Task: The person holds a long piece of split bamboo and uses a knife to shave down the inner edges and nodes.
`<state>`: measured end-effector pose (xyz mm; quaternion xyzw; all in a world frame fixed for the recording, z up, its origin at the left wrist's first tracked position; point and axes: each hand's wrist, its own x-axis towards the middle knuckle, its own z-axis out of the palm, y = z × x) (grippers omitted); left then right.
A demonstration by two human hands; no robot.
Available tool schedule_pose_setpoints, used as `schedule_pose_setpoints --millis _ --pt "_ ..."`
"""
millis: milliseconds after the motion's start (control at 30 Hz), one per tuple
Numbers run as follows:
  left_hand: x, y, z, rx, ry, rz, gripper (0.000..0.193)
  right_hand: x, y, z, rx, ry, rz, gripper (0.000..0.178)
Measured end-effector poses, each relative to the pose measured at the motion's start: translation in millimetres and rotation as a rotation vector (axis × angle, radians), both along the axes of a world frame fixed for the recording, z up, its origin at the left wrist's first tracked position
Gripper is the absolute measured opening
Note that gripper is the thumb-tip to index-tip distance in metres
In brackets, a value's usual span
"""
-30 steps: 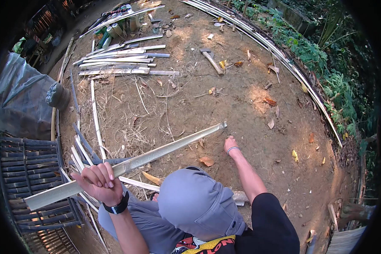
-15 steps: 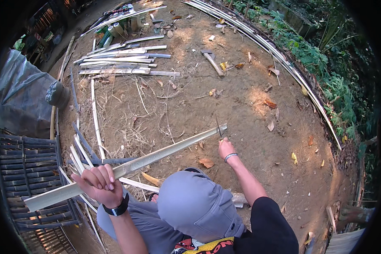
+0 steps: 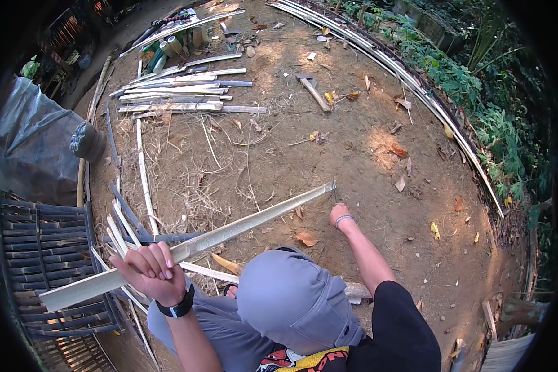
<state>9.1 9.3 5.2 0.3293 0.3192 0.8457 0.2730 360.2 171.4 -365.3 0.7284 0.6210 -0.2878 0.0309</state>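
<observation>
1. Bamboo strip (image 3: pixel 254 221), long and pale, slants from lower left up to the middle, held off the ground. The left hand (image 3: pixel 152 271) has its fingers curled firmly over it, near the lower end.
2. The right hand (image 3: pixel 341 217) is closed in a fist around a thin dark blade (image 3: pixel 336 195), which stands by the strip's far tip; whether they touch cannot be told. The fist hides the handle.
3. The strip appears already split lengthwise, its hollow side showing, and is in one length. How finished its edges are is too small to tell.
4. Beyond, bare brown earth (image 3: pixel 279 149) carries curled shavings (image 3: pixel 192 195), dry leaves and a wooden-handled tool (image 3: pixel 314 93) with a metal head.
5. Farther off lies a stack of split strips (image 3: pixel 180 90), seemingly worked already.
6. Around this outdoor yard: a dark slatted rack (image 3: pixel 43 248) and plastic sheeting (image 3: pixel 34 136) left, long poles (image 3: pixel 403 68) and green plants (image 3: pixel 508 142) right.
</observation>
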Motion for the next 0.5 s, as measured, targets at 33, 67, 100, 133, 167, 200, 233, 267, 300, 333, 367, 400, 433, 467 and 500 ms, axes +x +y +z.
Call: schedule_pose_setpoints --millis 33,67,100,133,167,200,233,267,300,333,367,400,433,467,500 --pt "-3 -3 0 0.0 0.004 0.002 0.054 -14 -2 17 -0.004 0.039 0.033 0.031" --pt "-4 -5 -1 -0.002 0.0 -0.003 0.054 -21 -5 31 -0.01 0.071 0.059 0.03" --pt "-6 -5 -1 0.002 -0.003 -0.013 0.054 -26 -6 42 -0.012 0.065 0.037 0.03" --pt "-7 -6 -1 -0.003 -0.004 -0.016 0.054 -30 -6 49 -0.016 0.06 0.017 0.03" --pt "-7 -6 -1 -0.009 -0.005 0.004 0.054 -33 -6 52 -0.02 0.056 -0.001 0.03" --pt "0 2 0 -0.006 -0.027 -0.021 0.054 8 0 11 -0.022 -0.005 -0.007 0.032" --pt "8 14 2 0.009 -0.051 -0.058 0.054 54 10 -26 -0.013 -0.068 -0.025 0.034" --pt "-1 5 1 -0.004 -0.01 -0.024 0.054 13 4 -13 -0.035 -0.067 -0.005 0.035" --pt "1 1 0 -0.002 -0.003 -0.021 0.054 8 3 -10 -0.03 -0.043 0.051 0.035" --pt "2 -2 0 0.0 0.002 -0.019 0.054 3 3 -6 -0.024 -0.02 0.106 0.034" --pt "0 -2 0 -0.003 0.008 -0.025 0.054 -1 3 -3 -0.018 0.003 0.16 0.033" --pt "-3 -3 1 -0.004 0.014 -0.022 0.054 -9 2 8 -0.004 0.024 0.096 0.032" --pt "-6 -6 1 -0.009 0.025 -0.013 0.054 -24 -1 27 0.006 0.05 0.037 0.031" --pt "-7 -5 0 -0.013 0.009 0.003 0.054 -28 -5 38 0.015 0.07 -0.035 0.031" --pt "-3 -1 0 -0.017 -0.018 -0.002 0.054 -7 -5 20 -0.011 0.002 0.017 0.031"
